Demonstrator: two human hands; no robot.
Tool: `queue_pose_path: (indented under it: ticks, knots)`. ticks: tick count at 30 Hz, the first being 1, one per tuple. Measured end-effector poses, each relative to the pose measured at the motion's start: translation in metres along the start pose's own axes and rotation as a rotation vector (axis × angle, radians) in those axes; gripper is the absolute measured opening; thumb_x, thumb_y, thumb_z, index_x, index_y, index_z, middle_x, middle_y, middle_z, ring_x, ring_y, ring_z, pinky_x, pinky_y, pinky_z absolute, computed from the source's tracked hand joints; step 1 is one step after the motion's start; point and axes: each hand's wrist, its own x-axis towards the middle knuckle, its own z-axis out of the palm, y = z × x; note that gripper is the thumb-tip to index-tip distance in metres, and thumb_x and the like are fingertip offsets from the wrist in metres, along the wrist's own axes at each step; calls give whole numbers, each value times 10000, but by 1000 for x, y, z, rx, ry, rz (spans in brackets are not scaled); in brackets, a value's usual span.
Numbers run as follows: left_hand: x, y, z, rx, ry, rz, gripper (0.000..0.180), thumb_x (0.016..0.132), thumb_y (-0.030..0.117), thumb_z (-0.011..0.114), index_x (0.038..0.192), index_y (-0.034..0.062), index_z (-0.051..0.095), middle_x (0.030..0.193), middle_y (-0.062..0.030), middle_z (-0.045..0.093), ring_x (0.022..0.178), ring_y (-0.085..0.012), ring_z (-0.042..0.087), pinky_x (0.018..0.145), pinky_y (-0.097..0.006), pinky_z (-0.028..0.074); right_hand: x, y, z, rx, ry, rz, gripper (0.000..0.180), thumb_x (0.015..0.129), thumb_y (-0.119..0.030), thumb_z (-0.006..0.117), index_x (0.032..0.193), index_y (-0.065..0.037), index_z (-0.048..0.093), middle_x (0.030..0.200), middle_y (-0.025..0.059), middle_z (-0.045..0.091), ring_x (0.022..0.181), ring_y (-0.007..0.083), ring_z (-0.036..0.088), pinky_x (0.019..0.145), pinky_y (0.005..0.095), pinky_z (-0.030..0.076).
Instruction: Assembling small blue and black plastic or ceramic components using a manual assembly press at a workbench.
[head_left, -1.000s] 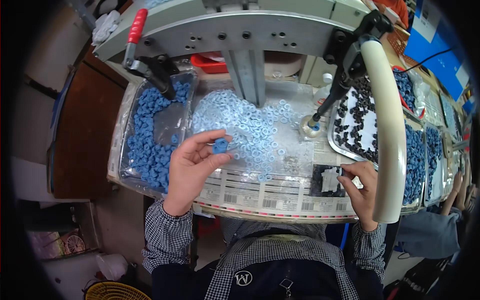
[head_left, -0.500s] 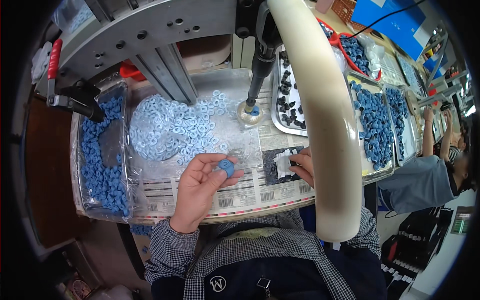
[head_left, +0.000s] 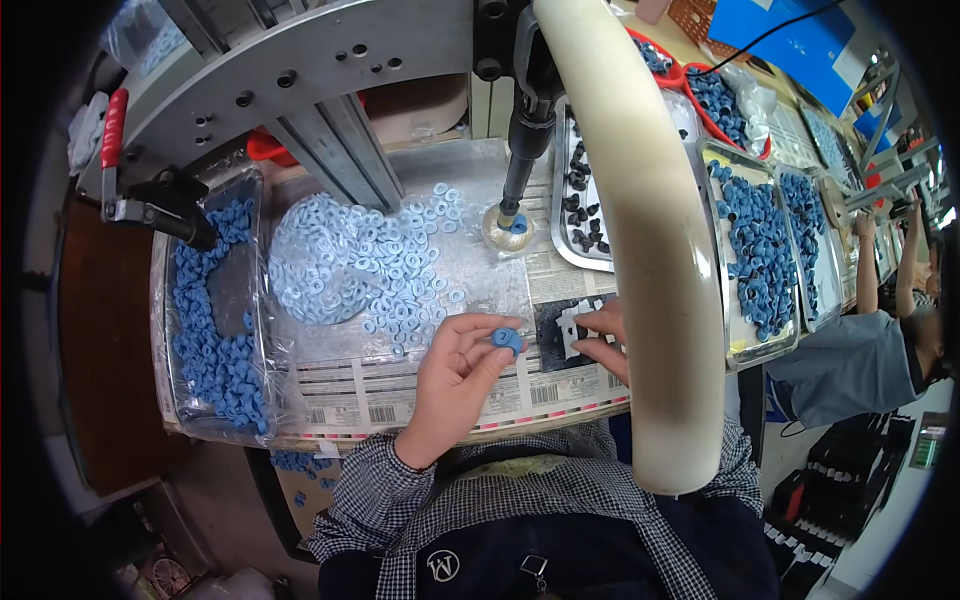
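My left hand (head_left: 452, 385) pinches a small round blue rubber piece (head_left: 506, 340) between thumb and fingers, a little above the newspaper-covered tabletop. Close by on the right, my right hand (head_left: 606, 342) curls its thumb and fingers over a crumpled white pad (head_left: 568, 326) on a dark square plate (head_left: 550, 345). Something small and dark seems to sit between those fingertips; its kind cannot be made out. A thick pale hose hides the rest of that hand. Beyond the hands, a vertical press rod (head_left: 514, 175) ends over a round metal seat (head_left: 508, 230) with a blue piece in it.
Light-blue rings (head_left: 330, 260) lie heaped at left centre, partly under clear plastic. A tray (head_left: 262, 300) of darker blue pieces stands far left. The pale hose (head_left: 668, 260) cuts across the right. Behind it are a black-parts tray (head_left: 584, 262) and a blue-parts tray (head_left: 790, 345). Another person sits far right.
My left hand has moved right with the blue rubber piece, close to my right hand. My right hand stays at the white pad, its fingers slightly shifted. The view has moved slightly.
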Motion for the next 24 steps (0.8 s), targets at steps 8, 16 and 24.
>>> queue_pose_path:
  ticks: [8, 16, 24]
  knots:
    - [-3, 0, 17, -93, 97, -86, 327, 968, -75, 569, 1276, -37, 463, 1299, -188, 604, 1191, -222, 629, 1010, -314, 520, 10, -18, 23, 155, 38, -78, 301, 768, -109, 807, 1047, -32, 727, 851, 73, 636, 763, 237, 625, 645, 348, 523]
    - [-8, -4, 15, 172, 33, -14, 360, 956, -68, 590, 1300, -46, 486, 1291, -186, 609, 1194, -228, 631, 1002, -328, 531, 14, -23, 22, 62, 29, -104, 317, 763, -104, 795, 1065, -41, 721, 857, 63, 631, 767, 227, 628, 638, 331, 529]
    - [-9, -12, 17, 114, 87, 88, 347, 954, -59, 593, 1287, -43, 497, 1284, -193, 626, 1162, -244, 658, 977, -337, 552, 12, -25, 22, 84, 5, -83, 321, 763, -107, 794, 1066, -34, 715, 855, 69, 624, 765, 239, 627, 638, 346, 530]
